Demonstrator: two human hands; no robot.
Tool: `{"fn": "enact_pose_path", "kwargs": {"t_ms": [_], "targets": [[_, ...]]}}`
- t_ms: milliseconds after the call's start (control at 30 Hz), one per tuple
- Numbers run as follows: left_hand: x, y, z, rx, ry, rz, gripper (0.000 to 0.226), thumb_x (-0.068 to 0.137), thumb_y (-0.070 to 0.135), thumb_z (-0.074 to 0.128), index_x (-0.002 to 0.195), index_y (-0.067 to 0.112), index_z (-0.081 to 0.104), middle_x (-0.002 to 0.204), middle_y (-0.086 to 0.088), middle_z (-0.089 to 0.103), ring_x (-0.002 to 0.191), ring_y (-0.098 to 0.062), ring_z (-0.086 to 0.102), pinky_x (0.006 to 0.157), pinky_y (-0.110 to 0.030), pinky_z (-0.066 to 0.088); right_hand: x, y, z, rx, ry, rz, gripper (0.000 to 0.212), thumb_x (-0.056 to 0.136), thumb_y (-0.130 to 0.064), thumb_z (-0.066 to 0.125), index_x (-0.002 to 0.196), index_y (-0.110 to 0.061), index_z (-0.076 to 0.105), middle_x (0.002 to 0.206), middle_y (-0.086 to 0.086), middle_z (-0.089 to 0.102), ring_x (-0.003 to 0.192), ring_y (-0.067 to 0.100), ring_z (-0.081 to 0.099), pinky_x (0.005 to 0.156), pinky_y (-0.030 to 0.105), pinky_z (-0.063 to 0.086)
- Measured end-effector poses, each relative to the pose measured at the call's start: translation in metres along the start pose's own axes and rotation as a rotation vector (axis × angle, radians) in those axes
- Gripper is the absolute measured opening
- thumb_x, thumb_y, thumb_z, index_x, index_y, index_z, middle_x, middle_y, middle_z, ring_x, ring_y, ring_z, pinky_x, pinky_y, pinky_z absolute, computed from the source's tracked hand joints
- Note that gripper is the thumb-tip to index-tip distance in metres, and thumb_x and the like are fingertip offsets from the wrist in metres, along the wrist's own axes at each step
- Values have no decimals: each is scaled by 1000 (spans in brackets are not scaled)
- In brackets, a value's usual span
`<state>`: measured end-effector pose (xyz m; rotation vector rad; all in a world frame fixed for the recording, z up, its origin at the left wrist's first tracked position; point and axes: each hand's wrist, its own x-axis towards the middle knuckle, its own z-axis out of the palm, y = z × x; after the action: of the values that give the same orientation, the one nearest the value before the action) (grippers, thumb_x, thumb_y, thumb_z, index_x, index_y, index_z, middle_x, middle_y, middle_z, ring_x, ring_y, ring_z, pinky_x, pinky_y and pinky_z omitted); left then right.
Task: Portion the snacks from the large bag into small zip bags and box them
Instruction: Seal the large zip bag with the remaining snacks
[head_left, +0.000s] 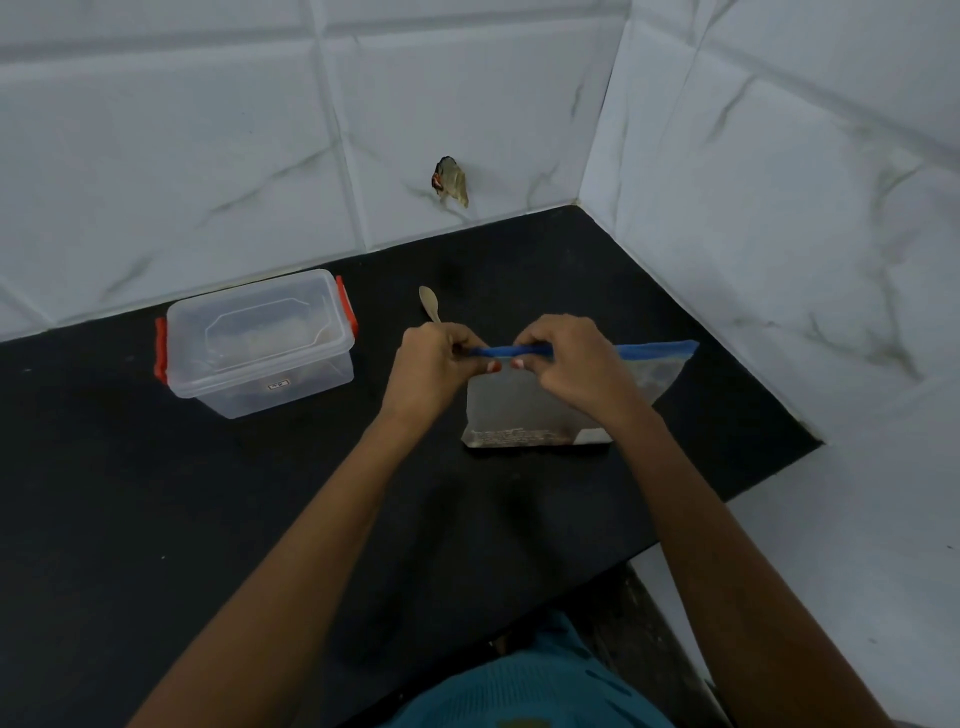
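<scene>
A large clear zip bag (524, 410) with a blue zip strip stands on the black counter (156, 493), right of centre. My left hand (434, 371) pinches the left end of the blue strip. My right hand (566, 364) pinches the strip just beside it, thumbs facing each other. The rest of the strip runs out to the right past my right hand. A clear plastic box (260, 343) with red clips and its lid on sits to the left. A small wooden spoon (430, 304) lies behind my left hand.
White marble-look tiled walls close the counter at the back and on the right. A broken hole (451, 182) shows in the back wall. The counter's front edge runs diagonally near my body.
</scene>
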<state>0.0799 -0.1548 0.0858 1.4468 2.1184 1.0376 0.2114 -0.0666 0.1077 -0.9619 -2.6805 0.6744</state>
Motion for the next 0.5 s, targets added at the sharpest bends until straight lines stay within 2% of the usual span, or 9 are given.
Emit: {"fn": "enact_pose_path", "kwargs": {"t_ms": [167, 300, 400, 500], "targets": [[-6, -7, 0, -108, 27, -2, 33, 80, 11, 67, 113, 9, 61, 107, 4, 58, 92, 1, 54, 71, -1, 44, 4, 0, 5, 33, 35, 11, 18, 85, -10, 61, 103, -7, 66, 100, 6, 62, 90, 13, 52, 87, 25, 41], [-8, -11, 1, -245, 48, -35, 20, 83, 9, 64, 102, 12, 64, 102, 9, 58, 85, 5, 57, 73, 1, 43, 5, 2, 4, 56, 42, 26, 19, 85, -9, 61, 104, -7, 66, 99, 3, 60, 88, 6, 48, 84, 20, 35], [-10, -11, 6, -229, 81, 13, 12, 85, 9, 62, 92, 19, 59, 94, 8, 59, 85, 2, 58, 75, -5, 47, 5, 1, 4, 88, 35, 33, 18, 85, -8, 60, 102, -8, 65, 98, 2, 59, 88, 6, 48, 84, 20, 36], [-9, -12, 9, -231, 76, 15, 15, 87, 11, 60, 94, 22, 56, 94, 8, 59, 90, -4, 60, 80, -18, 50, 4, -1, 3, 104, 10, 29, 16, 86, -9, 59, 101, -9, 63, 99, 2, 58, 88, 7, 49, 82, 19, 35]]}}
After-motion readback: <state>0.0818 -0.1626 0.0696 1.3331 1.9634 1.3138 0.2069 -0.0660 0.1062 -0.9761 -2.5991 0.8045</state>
